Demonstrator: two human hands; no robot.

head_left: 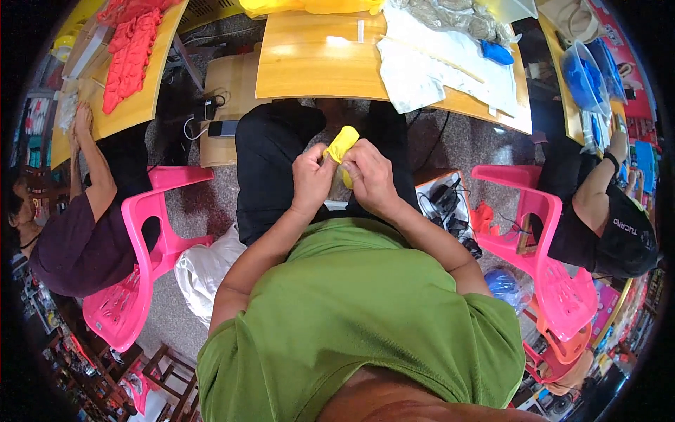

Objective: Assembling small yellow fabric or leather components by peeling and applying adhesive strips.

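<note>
Three wood-toned counters (316, 67) stand around us on a speckled grey floor (188, 214). On the right-hand one we see a clear plastic container (583, 76) (bag or tub, we cannot tell) with crumpled blue material inside; an open box (425, 188) on the floor holds tangled black items (446, 200), and near it a clear bag (503, 287) is filled with something blue. The middle counter carries thin white fabric (415, 79), one small blue bundle (497, 53) and lumpy grey-brown bundles (450, 14). Two glossy pink plastic chairs (112, 313) flank us, a seated person (84, 243) at each, and puffy, ridged red fabric (131, 60) lies on the left counter. Our single wrinkled yellow piece (342, 144), roughly tubular, is above our lap, short of the middle counter; our left hand (312, 179) and right hand (373, 176) sit close together, each grip pinched firmly on it.
</note>
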